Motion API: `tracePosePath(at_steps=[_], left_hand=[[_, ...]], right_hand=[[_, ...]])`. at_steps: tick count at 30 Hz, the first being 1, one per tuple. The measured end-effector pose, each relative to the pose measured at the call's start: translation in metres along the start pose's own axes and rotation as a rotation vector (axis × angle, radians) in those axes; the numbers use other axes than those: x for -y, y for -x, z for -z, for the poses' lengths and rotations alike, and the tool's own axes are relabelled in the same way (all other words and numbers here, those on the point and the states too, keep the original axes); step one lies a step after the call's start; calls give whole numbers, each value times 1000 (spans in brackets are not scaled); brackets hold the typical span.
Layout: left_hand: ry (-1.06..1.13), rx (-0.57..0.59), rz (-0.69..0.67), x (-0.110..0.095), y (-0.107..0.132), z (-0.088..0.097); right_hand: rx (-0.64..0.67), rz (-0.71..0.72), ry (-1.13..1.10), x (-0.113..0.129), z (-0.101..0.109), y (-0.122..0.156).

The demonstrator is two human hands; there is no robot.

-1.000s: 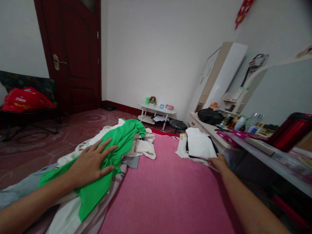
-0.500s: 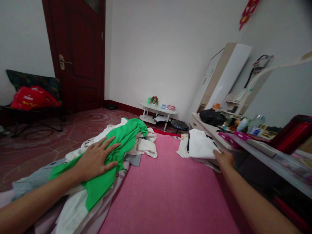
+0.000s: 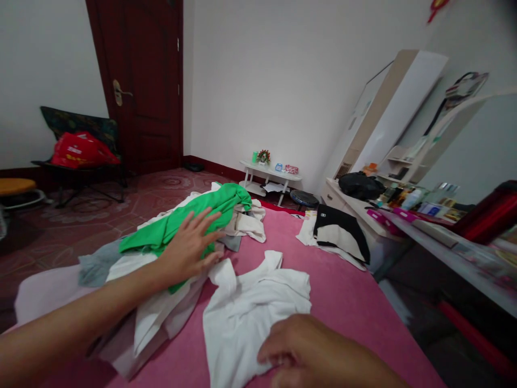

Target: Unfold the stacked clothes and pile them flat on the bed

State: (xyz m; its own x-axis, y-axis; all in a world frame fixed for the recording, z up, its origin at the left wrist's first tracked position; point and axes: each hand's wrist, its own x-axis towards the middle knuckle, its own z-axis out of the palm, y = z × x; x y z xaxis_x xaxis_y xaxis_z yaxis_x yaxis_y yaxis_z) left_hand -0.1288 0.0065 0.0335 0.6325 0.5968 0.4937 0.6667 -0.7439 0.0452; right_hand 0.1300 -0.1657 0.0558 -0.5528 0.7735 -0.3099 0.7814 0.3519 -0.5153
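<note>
Head view: the white garment (image 3: 258, 302) lies loosely spread and wrinkled right in front of me on the pink cover (image 3: 343, 296), between a heap and a stack. My hands are apart. The right hand (image 3: 307, 350) is at the garment's near edge, fingers curled; I cannot tell whether they pinch the cloth or merely rest on it. My left hand (image 3: 189, 242) is spread wide, gripping nothing that I can see, over the green garment (image 3: 155, 231); whether the palm touches it I cannot tell.

I judge myself partway through. The white garment looks unfinished, its outline uneven and its surface full of creases. What seems done is at the far right of the cover: a flat, layered stack, with a black-and-grey piece (image 3: 341, 229) on top and white cloth (image 3: 307, 231) showing under it. What seems left is the loose heap (image 3: 157, 318) at my left, crumpled and overlapping, with the green garment on top and a blue-grey piece (image 3: 99, 264) at its outer side. How many pieces either pile holds is hidden.

Farther out, a dresser (image 3: 345, 205) stands beyond the stack, and a red bag (image 3: 83, 150) sits on a chair (image 3: 75, 121) near the door.
</note>
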Motion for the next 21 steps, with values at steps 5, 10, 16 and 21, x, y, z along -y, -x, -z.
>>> tracePosePath(at_steps=[5,10,16,21], left_hand=[[288,275,-122,-58,15,-28],[249,492,-19,-68,13,-53],[261,612,-16,-64,11,-39],[480,465,155,-45,-7,-2]], right_hand=[[-539,-231,-34,-61,-2,-8],[-536,-299,-72,-81,-12,-15],[-421,-250,-231,-78,-7,-11],[-745,-351,-362,-84,42,22]])
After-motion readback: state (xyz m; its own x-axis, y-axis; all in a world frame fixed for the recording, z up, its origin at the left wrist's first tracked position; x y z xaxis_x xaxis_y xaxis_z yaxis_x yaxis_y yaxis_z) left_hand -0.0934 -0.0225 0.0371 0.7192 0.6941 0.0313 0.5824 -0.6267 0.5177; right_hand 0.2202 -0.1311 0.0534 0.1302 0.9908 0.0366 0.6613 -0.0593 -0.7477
